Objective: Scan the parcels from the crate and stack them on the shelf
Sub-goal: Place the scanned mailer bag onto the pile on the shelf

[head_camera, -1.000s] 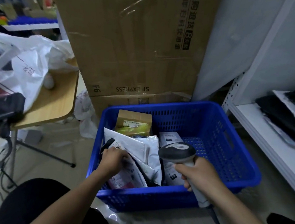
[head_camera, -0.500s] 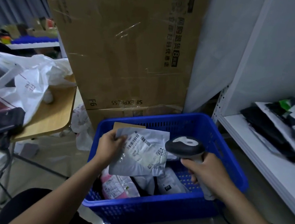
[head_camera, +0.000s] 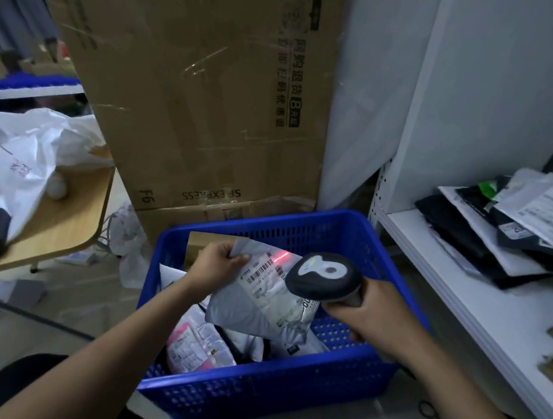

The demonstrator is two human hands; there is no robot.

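left hand (head_camera: 219, 264) pinches the parcel (head_camera: 265, 297) by its top corner above the crate (head_camera: 281, 392), right hand (head_camera: 376, 319) clamped round the scanner (head_camera: 324, 276), red line at the label's top edge

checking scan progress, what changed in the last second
The left hand went from digging in the blue crate to lifting out a grey parcel, which it now holds up; a red scan line now falls on its label. The right hand held the scanner throughout; the shelf stack stayed.
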